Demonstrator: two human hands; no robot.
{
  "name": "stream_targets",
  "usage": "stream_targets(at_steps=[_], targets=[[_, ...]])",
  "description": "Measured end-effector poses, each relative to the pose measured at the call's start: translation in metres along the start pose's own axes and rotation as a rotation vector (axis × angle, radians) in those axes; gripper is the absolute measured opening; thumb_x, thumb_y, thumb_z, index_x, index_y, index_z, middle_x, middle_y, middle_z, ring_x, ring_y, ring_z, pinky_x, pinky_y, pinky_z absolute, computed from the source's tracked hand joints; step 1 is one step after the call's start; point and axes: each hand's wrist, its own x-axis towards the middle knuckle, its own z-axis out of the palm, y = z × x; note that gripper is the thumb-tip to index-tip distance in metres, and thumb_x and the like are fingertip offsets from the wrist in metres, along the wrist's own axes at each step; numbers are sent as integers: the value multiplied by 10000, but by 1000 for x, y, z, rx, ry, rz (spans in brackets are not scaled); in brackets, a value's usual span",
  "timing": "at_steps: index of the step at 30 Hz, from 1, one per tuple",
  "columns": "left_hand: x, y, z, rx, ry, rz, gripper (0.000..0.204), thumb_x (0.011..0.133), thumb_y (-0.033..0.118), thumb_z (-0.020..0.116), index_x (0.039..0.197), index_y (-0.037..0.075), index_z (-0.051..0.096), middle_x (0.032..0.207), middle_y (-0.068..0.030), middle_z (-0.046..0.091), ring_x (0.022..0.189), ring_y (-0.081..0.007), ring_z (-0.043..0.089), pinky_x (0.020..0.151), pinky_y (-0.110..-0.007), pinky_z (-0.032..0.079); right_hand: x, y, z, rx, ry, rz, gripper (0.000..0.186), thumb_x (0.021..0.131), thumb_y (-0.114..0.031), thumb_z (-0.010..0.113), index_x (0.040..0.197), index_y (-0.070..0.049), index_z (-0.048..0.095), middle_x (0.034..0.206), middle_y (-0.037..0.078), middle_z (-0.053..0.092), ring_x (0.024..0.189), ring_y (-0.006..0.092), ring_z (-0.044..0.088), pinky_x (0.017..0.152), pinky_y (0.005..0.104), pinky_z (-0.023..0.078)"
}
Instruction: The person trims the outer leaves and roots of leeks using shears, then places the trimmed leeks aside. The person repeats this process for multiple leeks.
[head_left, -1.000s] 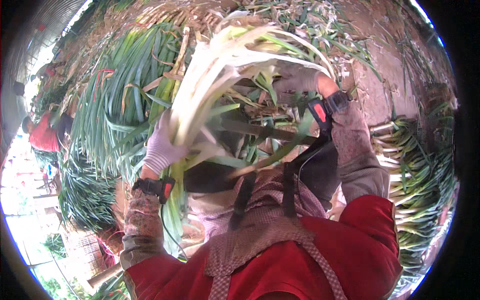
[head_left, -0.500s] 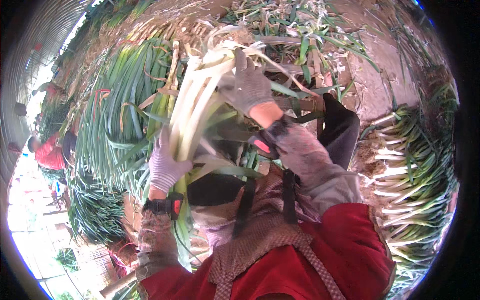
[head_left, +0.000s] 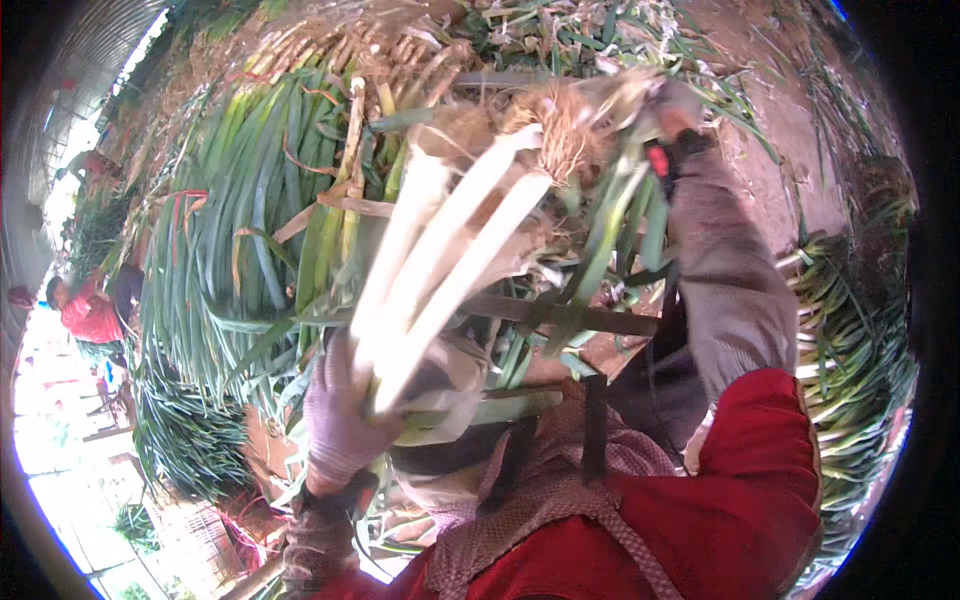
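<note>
My left hand (head_left: 340, 420), in a pale glove, grips a bunch of long white leek stalks (head_left: 440, 260) near their green end. The stalks slant up to the right and end in a tuft of pale roots (head_left: 560, 135). My right hand (head_left: 670, 105), gloved and mostly hidden behind the roots and green leaves, is at the root end of the same bunch, fingers closed on it. Both forearms wear grey sleeves with red and black cuffs.
A big heap of green leeks (head_left: 240, 250) lies to the left. More leeks with white ends (head_left: 850, 330) lie at the right on bare dirt (head_left: 780, 150). A person in red (head_left: 90, 315) is at the far left. My red apron (head_left: 720, 500) fills the bottom.
The bunch has come closer and tilted further right. My right hand has moved from the bunch's middle up and right to its root end. My left hand has stayed low on the stalks.
</note>
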Motion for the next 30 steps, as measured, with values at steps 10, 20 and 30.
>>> stream_targets(at_steps=[10, 20, 30], targets=[[-1, -22, -6, -689, -52, -373, 1120, 625, 18, 777, 1567, -30, 173, 1381, -200, 542, 1231, -270, 574, 1039, -376, 486, -15, -25, -107, 269, -40, -41, 816, 697, -437, 855, 1384, -91, 581, 1216, 199, 683, 1124, 357, 649, 951, 434, 509], [-4, -5, -6, -643, -26, -268, 1091, 645, 73, 792, 1570, 12, 215, 1395, -173, 529, 1243, -249, 561, 1050, -368, 472, -133, -317, -25, 249, -693, -200, 480, 913, -520, 632, 1125, -102, 730, 1167, 152, 689, 1089, 314, 674, 873, 467, 537], [-5, -25, -8, -648, -60, -335, 1187, 602, 183, 849, 1576, 4, 195, 1439, -195, 491, 1295, -300, 519, 1114, -418, 417, -11, -107, 17, -250, -333, 204, 387, 875, -343, 707, 1168, -92, 682, 1128, 168, 707, 1047, 300, 678, 926, 406, 540]])
